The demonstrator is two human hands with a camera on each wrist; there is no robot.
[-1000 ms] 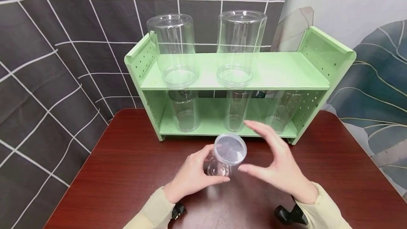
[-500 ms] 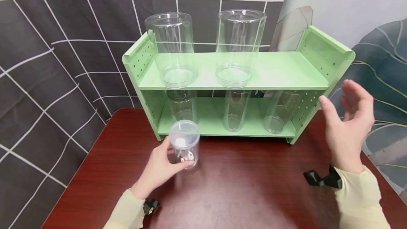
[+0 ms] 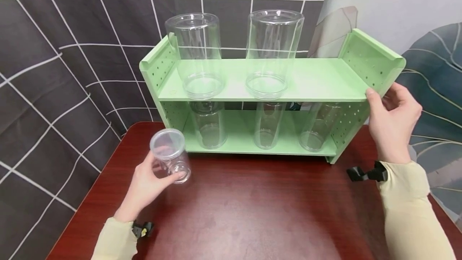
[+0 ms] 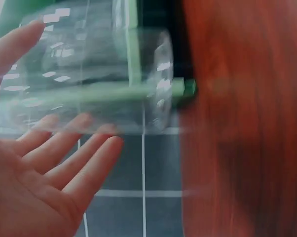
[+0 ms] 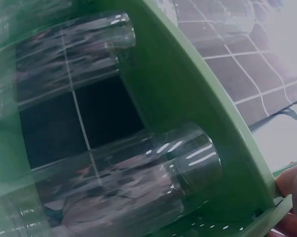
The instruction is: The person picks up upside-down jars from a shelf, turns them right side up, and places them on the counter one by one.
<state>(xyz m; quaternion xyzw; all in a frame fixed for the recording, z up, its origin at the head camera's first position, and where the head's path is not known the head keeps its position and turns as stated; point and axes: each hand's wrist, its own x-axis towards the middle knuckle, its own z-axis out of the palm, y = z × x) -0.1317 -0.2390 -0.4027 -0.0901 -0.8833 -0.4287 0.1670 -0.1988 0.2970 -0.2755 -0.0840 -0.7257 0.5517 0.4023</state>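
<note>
My left hand [image 3: 142,185] grips a small clear plastic jar [image 3: 169,147] with a translucent lid, above the table's left part, in front of the shelf. In the left wrist view the same jar [image 4: 89,74] lies between thumb and fingers, somewhat blurred. At the far right my right hand [image 3: 395,121] pinches the edge of the side panel of a green two-tier shelf [image 3: 321,77]. The right wrist view has fingertips [image 5: 292,180] at the corner of that panel; most of the hand is outside it.
Two large clear jars [image 3: 196,55] stand on the upper tier. Several smaller clear jars [image 3: 267,129] stand on the lower one. The shelf rests at the back of a dark red wooden table [image 3: 252,204]. Behind hangs a dark grid-patterned cloth [image 3: 119,23].
The left hand has carried the jar leftward from the middle of the table. The right hand has left the jar's side, swung right and taken hold of the shelf's side panel.
</note>
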